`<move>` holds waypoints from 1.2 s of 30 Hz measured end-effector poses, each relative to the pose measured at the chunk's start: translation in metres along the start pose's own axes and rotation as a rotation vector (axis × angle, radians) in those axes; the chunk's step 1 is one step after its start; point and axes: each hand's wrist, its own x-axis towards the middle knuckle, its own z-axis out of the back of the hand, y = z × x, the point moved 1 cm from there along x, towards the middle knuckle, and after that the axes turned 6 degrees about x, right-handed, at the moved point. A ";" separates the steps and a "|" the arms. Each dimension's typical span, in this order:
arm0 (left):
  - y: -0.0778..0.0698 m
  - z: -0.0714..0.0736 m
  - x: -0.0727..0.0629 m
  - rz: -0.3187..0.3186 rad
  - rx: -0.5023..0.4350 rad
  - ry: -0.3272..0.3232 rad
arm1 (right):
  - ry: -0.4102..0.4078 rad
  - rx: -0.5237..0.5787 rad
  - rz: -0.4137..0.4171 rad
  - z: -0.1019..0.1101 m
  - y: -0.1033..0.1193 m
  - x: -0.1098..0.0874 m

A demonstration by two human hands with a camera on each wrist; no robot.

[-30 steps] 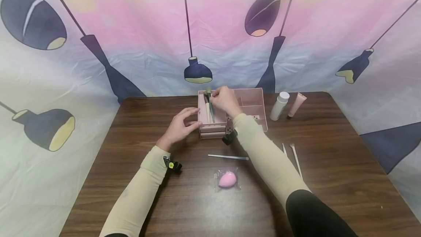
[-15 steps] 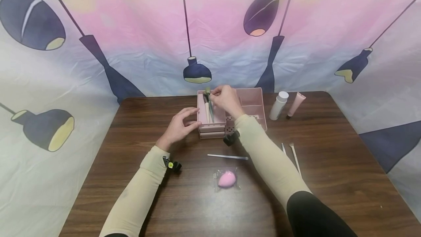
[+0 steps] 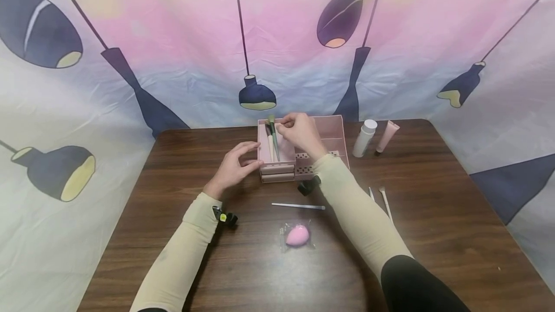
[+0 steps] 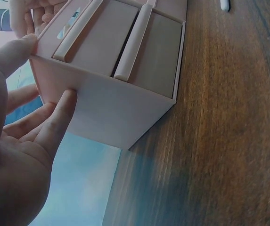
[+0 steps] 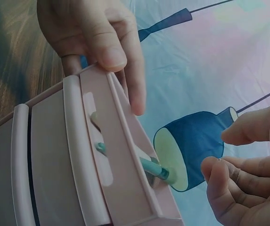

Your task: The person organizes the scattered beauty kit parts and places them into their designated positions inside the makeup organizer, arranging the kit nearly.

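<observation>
Cloth: a printed cloth [image 3: 195, 52] fills the upper part of the head view.
Table: the wooden table [image 3: 182, 155] spans the lower part.
Box: the pink box [image 3: 287, 150] sits at upper centre; a harder push from its left side could make it slide.
Left hand: the left hand [image 3: 234, 165], left of centre, has thumb and fingers spread against the box's side and front edge.
Right hand: the right hand [image 3: 300, 132] hovers over the box, thumb apart from half-curled fingers, nothing between them.
Bottle: the white bottle [image 3: 364, 138], right of the box, might topple if the right arm swung outward.
Tube: the pink tube [image 3: 387, 137] stands beside it.
Sponge: the wrapped sponge [image 3: 297, 235] lies at lower centre.
Loose brushes: a white brush [image 3: 298, 206] lies above the sponge; a low-dragged sleeve could roll it.
Boxed brushes: the green brush [image 3: 275, 146] and pale brush [image 3: 270, 146] lean in the box's left compartment; a bump could tip them sideways.
</observation>
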 end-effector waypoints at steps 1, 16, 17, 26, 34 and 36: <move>0.000 0.000 0.000 0.001 0.001 0.001 | 0.000 -0.002 0.007 0.001 0.000 -0.001; 0.001 0.001 0.000 0.020 0.008 0.010 | 0.003 0.065 0.033 0.020 0.000 -0.020; 0.001 0.001 0.000 0.020 0.007 0.009 | -0.003 0.060 0.045 0.022 0.000 -0.021; 0.001 0.001 0.000 0.019 -0.006 0.012 | -0.058 0.053 0.109 0.040 -0.003 -0.037; 0.000 0.001 0.000 0.021 0.014 0.016 | -0.093 0.043 0.135 0.056 -0.011 -0.051; 0.000 0.001 -0.001 0.019 0.020 0.019 | -0.109 0.047 0.137 0.060 -0.014 -0.055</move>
